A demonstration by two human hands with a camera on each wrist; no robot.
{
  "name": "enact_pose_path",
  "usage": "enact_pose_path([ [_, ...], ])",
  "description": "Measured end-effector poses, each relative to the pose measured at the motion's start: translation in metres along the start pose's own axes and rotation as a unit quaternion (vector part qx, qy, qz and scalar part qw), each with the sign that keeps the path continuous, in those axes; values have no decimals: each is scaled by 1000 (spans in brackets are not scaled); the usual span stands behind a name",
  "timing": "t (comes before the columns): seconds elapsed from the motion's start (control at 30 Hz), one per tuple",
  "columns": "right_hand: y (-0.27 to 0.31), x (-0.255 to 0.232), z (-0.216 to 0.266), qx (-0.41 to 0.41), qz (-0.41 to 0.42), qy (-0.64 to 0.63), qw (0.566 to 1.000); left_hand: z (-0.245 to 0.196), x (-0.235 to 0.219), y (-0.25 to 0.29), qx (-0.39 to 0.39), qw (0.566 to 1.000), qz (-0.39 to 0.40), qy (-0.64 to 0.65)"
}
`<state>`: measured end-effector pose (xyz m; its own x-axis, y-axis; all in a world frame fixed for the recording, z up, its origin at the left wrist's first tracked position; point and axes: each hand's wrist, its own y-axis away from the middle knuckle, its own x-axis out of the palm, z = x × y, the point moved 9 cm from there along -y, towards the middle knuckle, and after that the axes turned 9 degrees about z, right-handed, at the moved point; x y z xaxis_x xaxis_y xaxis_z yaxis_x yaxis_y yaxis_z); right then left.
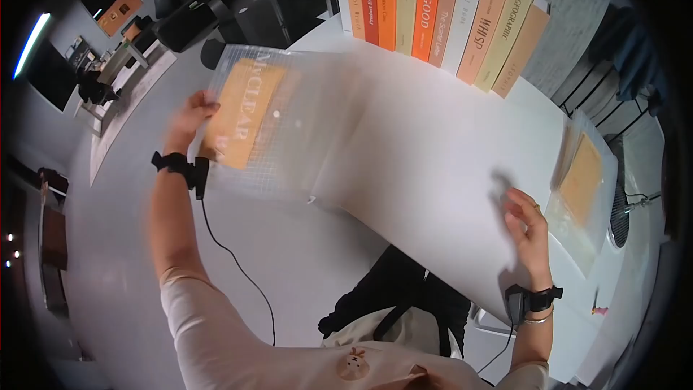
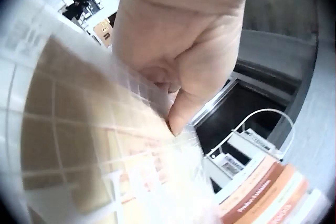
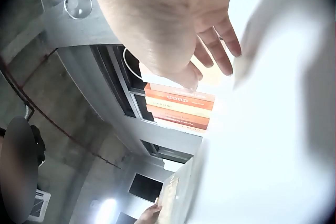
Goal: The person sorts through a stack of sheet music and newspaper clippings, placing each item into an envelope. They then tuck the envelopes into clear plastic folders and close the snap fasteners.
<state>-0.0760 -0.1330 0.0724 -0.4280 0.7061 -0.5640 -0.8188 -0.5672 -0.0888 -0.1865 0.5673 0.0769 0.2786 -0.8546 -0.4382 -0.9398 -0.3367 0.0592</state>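
Note:
My left hand pinches the left edge of a clear plastic folder printed with a white grid and the words "My CLEAR". An orange-tan sheet shows through the plastic. The folder is blurred and extends past the left edge of the white table. In the left wrist view, thumb and fingers meet at the folder's edge, the fingers partly hidden behind the plastic. My right hand, fingers loosely bent and holding nothing, is over the right part of the table, its shadow beside it.
A row of upright books stands along the table's back edge. At the right side lies another clear folder with an orange-tan sheet in it. A small pink item lies near the right edge. Cables hang from both wrist cameras.

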Motion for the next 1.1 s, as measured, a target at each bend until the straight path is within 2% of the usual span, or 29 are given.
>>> enact_pose_path([
  [0.1, -2, 5, 2, 17, 21, -3, 1000, 38, -6, -11, -58, 985, -92, -133],
  [0.2, -9, 21, 7, 34, 62, -47, 996, 41, 24, -20, -109, 982, -80, -129],
  [0.23, -14, 32, 10, 38, 87, -76, 993, 42, 25, -27, -107, 974, -85, -181],
  [0.43, -58, 99, 38, -7, 189, -155, 970, 9, 67, -36, -110, 981, -86, -134],
  [0.53, -80, 120, 34, -10, 199, -241, 950, -25, 109, -31, -160, 981, -36, -107],
  [0.57, -83, 124, 32, -11, 197, -274, 941, -33, 126, -35, -128, 989, -14, -76],
  [0.63, -84, 122, 26, -15, 163, -256, 953, -49, 162, -41, -66, 997, 33, -12],
  [0.73, -68, 105, 17, 7, 125, -201, 972, -81, 225, -54, -57, 982, 85, -160],
  [0.83, -44, 77, 0, 31, 87, -146, 985, -129, 287, -50, 26, 942, 95, -322],
  [0.87, -34, 65, -7, 37, 73, -130, 988, -131, 303, -52, 57, 944, 118, -303],
  [0.93, -19, 48, -15, 47, 54, -133, 989, -141, 329, -51, 119, 943, 163, -263],
  [1.03, -2, 33, -17, 41, 39, -144, 988, -159, 335, -37, 158, 953, 110, -234],
  [1.1, 5, 31, -18, 40, 41, -159, 986, -172, 336, -21, 155, 954, 107, -232],
])
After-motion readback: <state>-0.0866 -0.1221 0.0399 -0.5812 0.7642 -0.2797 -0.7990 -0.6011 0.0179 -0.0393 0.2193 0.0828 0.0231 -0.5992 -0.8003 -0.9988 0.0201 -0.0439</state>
